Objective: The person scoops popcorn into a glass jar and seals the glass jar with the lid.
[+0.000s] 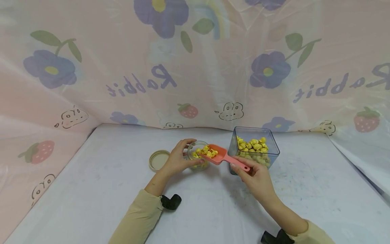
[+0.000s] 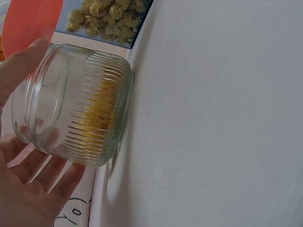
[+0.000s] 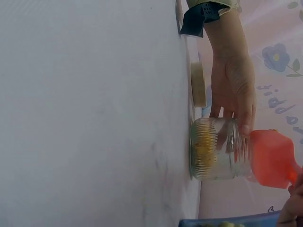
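In the head view my left hand [image 1: 176, 162] holds a small glass jar [image 2: 57, 94] around its upper part, thumb on the near side and fingers on the far side. The jar stands upright on the table, and its ribbed lower part has yellow popcorn [image 2: 100, 113] at the bottom. My right hand [image 1: 257, 176] grips the handle of a coral-red scoop [image 1: 223, 156]. Yellow popcorn [image 1: 211, 151] lies in the scoop, whose front edge is over the jar's mouth. In the right wrist view the scoop [image 3: 272, 158] sits right at the jar's rim.
A clear square container [image 1: 276, 149] holding popcorn [image 1: 254, 146] stands behind my right hand. A round jar lid [image 1: 159, 160] lies left of the jar. Behind the white-covered table [image 1: 100, 189] hangs a patterned pink sheet [image 1: 204, 78].
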`<action>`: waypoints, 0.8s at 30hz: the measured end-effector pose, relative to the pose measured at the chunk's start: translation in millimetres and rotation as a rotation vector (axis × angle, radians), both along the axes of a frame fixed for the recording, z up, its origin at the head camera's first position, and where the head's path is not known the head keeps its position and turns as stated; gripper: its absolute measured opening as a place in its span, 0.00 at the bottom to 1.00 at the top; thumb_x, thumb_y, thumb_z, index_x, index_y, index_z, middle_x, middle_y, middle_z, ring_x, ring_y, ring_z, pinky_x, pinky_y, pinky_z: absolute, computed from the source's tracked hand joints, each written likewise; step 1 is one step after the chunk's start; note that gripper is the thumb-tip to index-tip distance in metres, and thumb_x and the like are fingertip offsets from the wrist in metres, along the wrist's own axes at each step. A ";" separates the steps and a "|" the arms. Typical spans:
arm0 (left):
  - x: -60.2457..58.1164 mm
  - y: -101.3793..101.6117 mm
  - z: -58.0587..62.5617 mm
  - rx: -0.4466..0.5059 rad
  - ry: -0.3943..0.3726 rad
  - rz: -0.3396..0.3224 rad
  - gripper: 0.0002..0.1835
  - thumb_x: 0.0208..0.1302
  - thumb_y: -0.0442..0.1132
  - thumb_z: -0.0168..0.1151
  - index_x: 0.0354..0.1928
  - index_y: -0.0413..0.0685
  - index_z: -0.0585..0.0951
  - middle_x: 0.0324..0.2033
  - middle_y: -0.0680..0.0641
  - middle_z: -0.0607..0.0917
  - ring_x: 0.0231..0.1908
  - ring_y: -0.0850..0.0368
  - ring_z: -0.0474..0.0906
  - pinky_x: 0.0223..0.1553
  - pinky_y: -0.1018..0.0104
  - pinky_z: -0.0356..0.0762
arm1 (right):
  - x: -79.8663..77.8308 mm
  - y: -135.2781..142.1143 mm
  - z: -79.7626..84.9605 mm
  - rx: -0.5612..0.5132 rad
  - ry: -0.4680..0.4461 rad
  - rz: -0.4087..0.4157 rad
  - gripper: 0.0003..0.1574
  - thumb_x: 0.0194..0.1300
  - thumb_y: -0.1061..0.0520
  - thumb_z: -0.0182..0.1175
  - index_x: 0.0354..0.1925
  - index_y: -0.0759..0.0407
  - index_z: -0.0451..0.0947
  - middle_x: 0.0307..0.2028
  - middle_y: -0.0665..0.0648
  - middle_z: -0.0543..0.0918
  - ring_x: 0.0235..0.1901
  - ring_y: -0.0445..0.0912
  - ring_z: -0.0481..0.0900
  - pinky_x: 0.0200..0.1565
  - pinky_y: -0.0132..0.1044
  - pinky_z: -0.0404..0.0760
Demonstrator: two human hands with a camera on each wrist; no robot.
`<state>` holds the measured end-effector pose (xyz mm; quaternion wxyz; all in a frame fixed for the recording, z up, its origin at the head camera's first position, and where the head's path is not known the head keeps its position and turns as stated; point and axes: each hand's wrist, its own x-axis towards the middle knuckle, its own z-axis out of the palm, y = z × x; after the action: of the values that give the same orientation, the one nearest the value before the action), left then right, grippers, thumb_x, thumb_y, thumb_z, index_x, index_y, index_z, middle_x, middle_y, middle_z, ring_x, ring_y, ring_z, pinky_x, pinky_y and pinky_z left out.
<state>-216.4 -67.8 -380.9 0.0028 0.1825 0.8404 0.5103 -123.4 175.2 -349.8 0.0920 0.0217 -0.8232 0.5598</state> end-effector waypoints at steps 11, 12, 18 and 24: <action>-0.7 -0.4 -1.2 0.001 -0.010 0.006 0.40 0.46 0.42 0.78 0.63 0.51 0.70 0.59 0.47 0.73 0.59 0.50 0.68 0.59 0.53 0.73 | -1.4 1.5 6.1 0.049 -0.037 0.017 0.22 0.62 0.55 0.65 0.53 0.63 0.80 0.29 0.55 0.73 0.21 0.39 0.64 0.19 0.29 0.64; -0.9 -0.5 -1.5 0.001 -0.011 0.006 0.40 0.47 0.42 0.78 0.63 0.52 0.70 0.59 0.48 0.73 0.59 0.51 0.68 0.59 0.53 0.73 | -1.6 1.8 7.3 0.060 -0.036 0.019 0.22 0.62 0.55 0.65 0.53 0.63 0.80 0.30 0.55 0.73 0.21 0.39 0.64 0.19 0.29 0.64; -0.5 -0.5 -1.4 0.003 -0.022 0.008 0.40 0.47 0.43 0.78 0.63 0.52 0.70 0.58 0.48 0.73 0.59 0.52 0.68 0.59 0.54 0.72 | -6.1 4.6 13.8 0.142 0.058 0.063 0.20 0.62 0.55 0.66 0.51 0.62 0.82 0.33 0.58 0.79 0.22 0.39 0.66 0.20 0.29 0.67; -0.7 -0.2 -0.7 0.007 -0.023 0.005 0.40 0.47 0.43 0.78 0.63 0.52 0.70 0.58 0.48 0.73 0.59 0.52 0.68 0.59 0.54 0.72 | -9.5 5.2 21.4 0.201 0.117 0.094 0.17 0.61 0.56 0.67 0.48 0.59 0.84 0.33 0.58 0.81 0.23 0.39 0.70 0.21 0.29 0.70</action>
<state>-217.1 -68.0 -381.5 0.0107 0.1747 0.8388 0.5155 -132.9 180.4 -328.5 0.1108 0.1023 -0.8665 0.4758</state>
